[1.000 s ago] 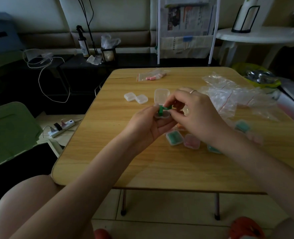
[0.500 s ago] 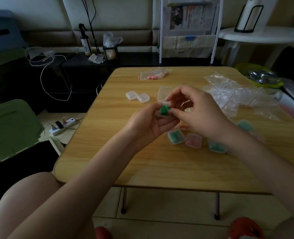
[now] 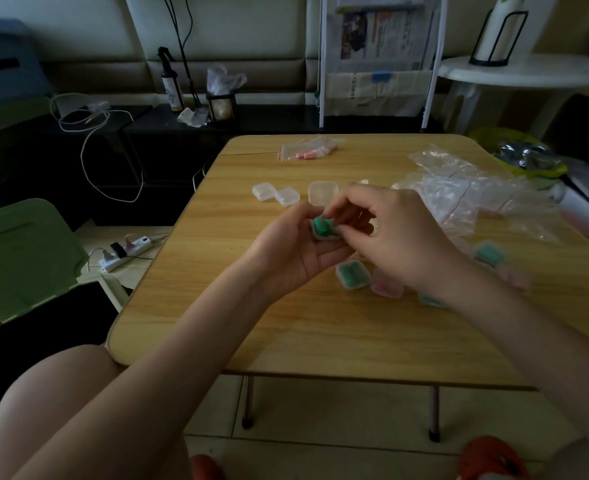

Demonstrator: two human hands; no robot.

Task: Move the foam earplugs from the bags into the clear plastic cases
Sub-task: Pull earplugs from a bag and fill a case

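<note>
At the centre of the frame my left hand (image 3: 296,258) cradles a small clear plastic case (image 3: 324,233), fingers curled round it, while my right hand (image 3: 395,237) pinches a green foam earplug (image 3: 320,226) into it. Just below my hands, filled cases of green and pink plugs (image 3: 352,274) sit on the wooden table (image 3: 286,341), so I judge much is done. Left: two shut empty cases (image 3: 275,194) up left, and a zip bag of pink earplugs (image 3: 307,149) at the far edge. Emptied bags (image 3: 459,199) pile upper right.
</note>
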